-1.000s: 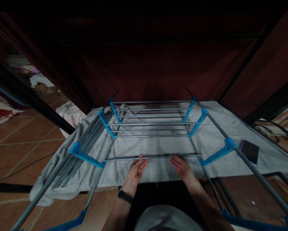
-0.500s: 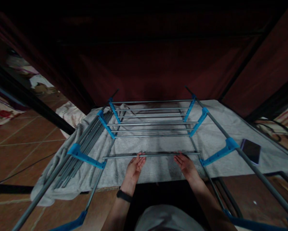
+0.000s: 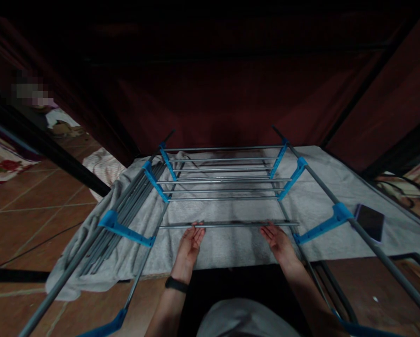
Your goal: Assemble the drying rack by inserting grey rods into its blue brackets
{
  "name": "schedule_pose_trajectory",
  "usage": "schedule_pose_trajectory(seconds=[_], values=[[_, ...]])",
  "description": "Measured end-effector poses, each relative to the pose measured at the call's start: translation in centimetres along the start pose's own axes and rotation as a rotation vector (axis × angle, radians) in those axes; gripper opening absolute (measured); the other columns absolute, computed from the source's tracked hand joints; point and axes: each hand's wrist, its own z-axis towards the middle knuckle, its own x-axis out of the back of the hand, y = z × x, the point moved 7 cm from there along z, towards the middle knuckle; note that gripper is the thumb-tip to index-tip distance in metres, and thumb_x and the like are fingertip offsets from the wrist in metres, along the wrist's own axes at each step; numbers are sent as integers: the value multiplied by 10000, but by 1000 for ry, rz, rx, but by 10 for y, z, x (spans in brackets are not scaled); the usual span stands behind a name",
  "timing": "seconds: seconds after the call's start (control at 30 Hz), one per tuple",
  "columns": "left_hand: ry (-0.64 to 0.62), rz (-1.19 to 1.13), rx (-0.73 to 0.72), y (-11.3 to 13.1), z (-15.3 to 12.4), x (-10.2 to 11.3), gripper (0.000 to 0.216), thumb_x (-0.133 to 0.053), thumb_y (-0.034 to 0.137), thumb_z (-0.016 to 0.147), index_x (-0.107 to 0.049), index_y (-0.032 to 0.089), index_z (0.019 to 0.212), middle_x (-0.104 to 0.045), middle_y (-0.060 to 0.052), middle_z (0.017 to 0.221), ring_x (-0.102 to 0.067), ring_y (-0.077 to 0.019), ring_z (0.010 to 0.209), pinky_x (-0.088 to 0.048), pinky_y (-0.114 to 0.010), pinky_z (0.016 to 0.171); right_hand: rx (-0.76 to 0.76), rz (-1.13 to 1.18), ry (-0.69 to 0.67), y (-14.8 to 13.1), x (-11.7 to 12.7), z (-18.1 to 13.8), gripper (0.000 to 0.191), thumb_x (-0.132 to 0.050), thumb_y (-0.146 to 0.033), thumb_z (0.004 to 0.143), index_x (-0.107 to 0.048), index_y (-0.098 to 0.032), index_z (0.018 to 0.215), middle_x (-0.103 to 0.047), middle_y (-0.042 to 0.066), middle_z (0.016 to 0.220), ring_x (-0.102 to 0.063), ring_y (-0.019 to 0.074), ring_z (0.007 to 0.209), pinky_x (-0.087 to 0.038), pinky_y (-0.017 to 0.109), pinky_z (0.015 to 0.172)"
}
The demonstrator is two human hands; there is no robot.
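Observation:
A loose grey metal rod (image 3: 231, 225) lies crosswise at the near end of a grey drying rack with blue plastic joints (image 3: 127, 230). My left hand (image 3: 189, 242) holds the rod near its left end, palm up, fingertips closed on it. My right hand (image 3: 278, 239) holds it the same way near its right end. The rod's right tip sits close to the blue joint (image 3: 320, 225) on the right rail. Its left tip hangs free, short of the left joint. Several fixed rods (image 3: 224, 180) span the rack farther away.
The rack rests on a grey towel (image 3: 322, 196) spread over a low surface. A dark phone (image 3: 370, 222) lies on the towel at the right. Dark red curtains hang behind. There is brown tiled floor at the left with a dark cable and a patterned cloth.
The rod has shifted to the right and slightly away from me. My hands have spread farther apart along it, the left one drawing nearer the rod's left end.

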Motion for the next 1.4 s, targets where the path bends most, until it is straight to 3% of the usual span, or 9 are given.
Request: schedule_pose_trajectory(seconds=[0.3,0.67,0.87,1.07,1.27,1.4], values=[[53,-40,-41,10,5,7,230,-574,2,1038,-755,136,994,-834,-101,894,-827,-169,785,-692,-272,817,2,41,-31,-3,4,4,257,-920,-248,672,-737,-265,851,-807,16,900,-792,209,865,-708,353,828],[94,-82,-64,21,10,19,249,-605,8,1036,-713,152,864,-806,-67,807,-801,-151,708,-686,-249,766,4,56,-15,-10,15,8,246,-937,-188,687,-743,-245,827,-815,27,849,-807,208,814,-728,336,789],[84,-70,-60,23,12,20,229,-562,23,1054,-765,127,1034,-824,-87,851,-819,-165,741,-694,-249,731,-6,49,14,-9,20,12,234,-938,-204,721,-732,-239,826,-792,17,794,-796,191,768,-720,303,762],[90,-69,-101,32,16,24,254,-532,12,1056,-746,133,990,-825,-94,877,-830,-165,774,-695,-240,747,-3,49,48,-12,25,13,195,-894,-198,783,-709,-249,820,-765,1,739,-782,173,726,-715,285,752],[87,-37,-126,40,23,30,245,-562,56,1060,-765,185,1109,-824,-66,874,-830,-155,808,-686,-227,785,8,53,32,-17,24,12,218,-881,-179,780,-683,-253,831,-776,1,782,-790,176,760,-725,309,780],[85,5,-144,45,25,35,242,-541,81,1080,-751,196,1047,-820,-51,869,-824,-142,823,-673,-218,814,25,51,24,-19,22,12,239,-880,-187,787,-656,-264,825,-778,-8,809,-792,174,777,-726,312,781]])
